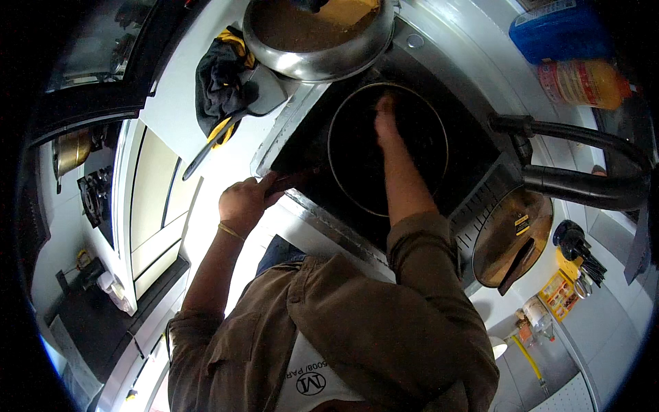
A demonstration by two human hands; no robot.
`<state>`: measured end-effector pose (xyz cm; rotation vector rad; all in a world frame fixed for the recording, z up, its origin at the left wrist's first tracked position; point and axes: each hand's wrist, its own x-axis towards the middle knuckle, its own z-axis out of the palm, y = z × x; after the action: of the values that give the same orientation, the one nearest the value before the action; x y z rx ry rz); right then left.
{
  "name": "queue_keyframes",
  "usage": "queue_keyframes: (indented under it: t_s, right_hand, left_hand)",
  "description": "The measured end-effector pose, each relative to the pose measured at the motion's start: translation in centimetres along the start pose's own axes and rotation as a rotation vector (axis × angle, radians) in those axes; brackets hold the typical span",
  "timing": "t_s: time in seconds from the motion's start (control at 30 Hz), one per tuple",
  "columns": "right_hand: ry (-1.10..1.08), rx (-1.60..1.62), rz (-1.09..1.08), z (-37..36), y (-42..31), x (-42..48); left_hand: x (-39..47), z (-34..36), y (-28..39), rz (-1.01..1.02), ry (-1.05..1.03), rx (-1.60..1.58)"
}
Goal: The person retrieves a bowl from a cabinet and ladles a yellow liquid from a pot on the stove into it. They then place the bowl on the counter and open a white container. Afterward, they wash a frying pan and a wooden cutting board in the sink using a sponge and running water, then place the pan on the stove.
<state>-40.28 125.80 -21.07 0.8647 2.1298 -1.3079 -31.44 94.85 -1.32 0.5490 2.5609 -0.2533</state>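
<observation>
My left hand [246, 201] is closed around the dark handle [296, 180] of a round black frying pan [355, 154]. The pan rests in or over a dark sink basin [304, 139], its thin light rim showing all round. Inside the pan is my right hand [386, 116], fingers pointing at the far side and blurred by motion. Whether those fingers hold anything is too dark and blurred to see. At the far end, a wide stainless-steel pot [319, 64] with a lid-like brown top stands by the basin's edge.
Left of the basin, a black turner [262, 92] lies against a black-and-yellow cloth [219, 82]. A black faucet [576, 177] reaches in from the right. Nearby are a glass lid [499, 242], a blue bottle [561, 31], an orange-yellow bottle [582, 85] and a utensil holder [569, 234].
</observation>
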Motion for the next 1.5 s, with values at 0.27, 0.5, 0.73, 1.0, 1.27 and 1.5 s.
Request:
queue_keyframes:
  t_s: [0.27, 0.5, 0.73, 1.0, 1.27, 1.5]
  right_hand:
    - [-0.631, -0.03, -0.025, 1.5, 2.1, -15.7]
    - [-0.092, 0.24, -0.694, 6.5, -0.9, -8.5]
    - [0.514, -0.834, -0.35, -1.1, -0.8, 0.9]
    - [0.362, -1.268, -0.205, -6.7, 14.5, -2.9]
    - [-0.601, -0.752, -0.028, 0.4, 14.6, -12.6]
    - [-0.68, -0.08, -0.08, 0.2, 10.5, -16.5]
  left_hand:
    - [-0.1, 0.5, -0.2, 0.017, 0.029, -0.015]
    - [0.3, 0.2, -0.1, 0.026, 0.006, 0.005]
    - [0.3, 0.8, -1.0, 0.053, 0.048, -0.039]
    - [0.7, 1.0, -0.5, 0.058, 0.068, -0.071]
    - [1.0, 0.9, 0.0, 0.128, 0.059, 0.021]
    - [0.8, 0.9, -0.1, 0.127, 0.102, 0.026]
